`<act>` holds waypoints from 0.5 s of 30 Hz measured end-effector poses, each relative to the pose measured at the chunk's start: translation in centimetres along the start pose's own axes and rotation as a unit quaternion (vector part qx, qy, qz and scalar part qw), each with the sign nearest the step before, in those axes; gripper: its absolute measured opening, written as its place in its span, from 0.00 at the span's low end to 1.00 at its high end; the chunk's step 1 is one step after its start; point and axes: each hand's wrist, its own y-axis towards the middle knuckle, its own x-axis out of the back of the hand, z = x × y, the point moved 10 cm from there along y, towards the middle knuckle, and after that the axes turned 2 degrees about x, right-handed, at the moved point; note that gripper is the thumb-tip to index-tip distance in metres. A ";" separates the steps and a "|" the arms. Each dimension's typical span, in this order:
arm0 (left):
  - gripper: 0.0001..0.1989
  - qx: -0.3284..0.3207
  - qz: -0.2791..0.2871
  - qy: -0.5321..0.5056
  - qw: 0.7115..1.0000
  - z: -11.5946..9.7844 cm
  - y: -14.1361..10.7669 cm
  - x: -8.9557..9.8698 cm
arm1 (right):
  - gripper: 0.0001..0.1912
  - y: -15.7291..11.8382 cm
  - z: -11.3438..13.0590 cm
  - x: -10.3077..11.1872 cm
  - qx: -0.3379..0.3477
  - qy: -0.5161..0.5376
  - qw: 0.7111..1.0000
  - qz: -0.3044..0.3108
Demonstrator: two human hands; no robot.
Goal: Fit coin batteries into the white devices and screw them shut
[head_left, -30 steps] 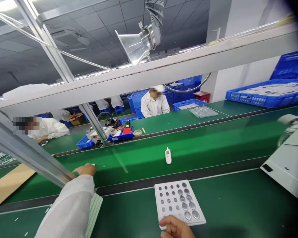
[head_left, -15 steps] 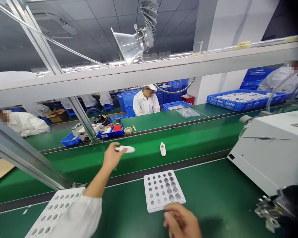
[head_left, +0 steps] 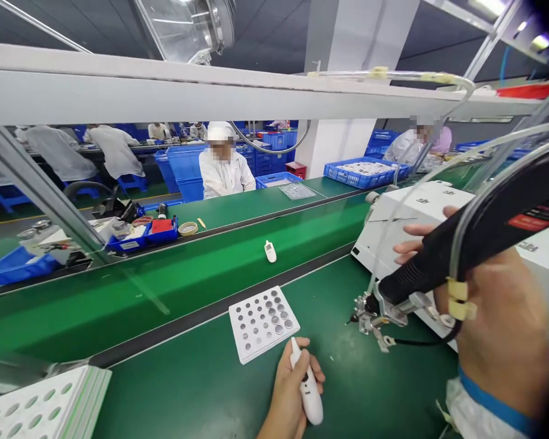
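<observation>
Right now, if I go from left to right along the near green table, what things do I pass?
Stack of white trays → tray of button cells → left hand holding a white device → black tool in the right hand.

Bare green table surface [head_left: 201, 390] opens across the lower middle of the frame, between a stack of white perforated trays [head_left: 41, 408] at the lower left corner and the left hand [head_left: 290, 390] at bottom centre. Just above that hand, a white cell tray [head_left: 261, 322] takes up the middle. To the right, a black power tool [head_left: 476, 238] with its metal tip and hoses crosses the passage, with a white machine [head_left: 421, 213] close behind it. The green conveyor belt [head_left: 187, 274] beyond lies open except for one small white device [head_left: 270, 251]. A slanted metal post [head_left: 41, 195] bars the upper left.
</observation>
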 end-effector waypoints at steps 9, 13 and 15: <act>0.27 0.028 -0.057 -0.025 0.998 0.2 -0.1 0.9 | 0.12 -1.1 2.9 -3.4 -0.035 0.111 0.993 0.003; 0.26 0.012 -0.057 -0.019 0.998 -0.2 -0.2 0.9 | 0.14 -4.0 4.4 -3.6 0.013 0.130 0.991 -0.005; 0.25 0.013 -0.059 -0.018 0.998 -0.4 -0.2 0.9 | 0.14 -4.9 4.7 -4.1 0.013 0.140 0.990 0.011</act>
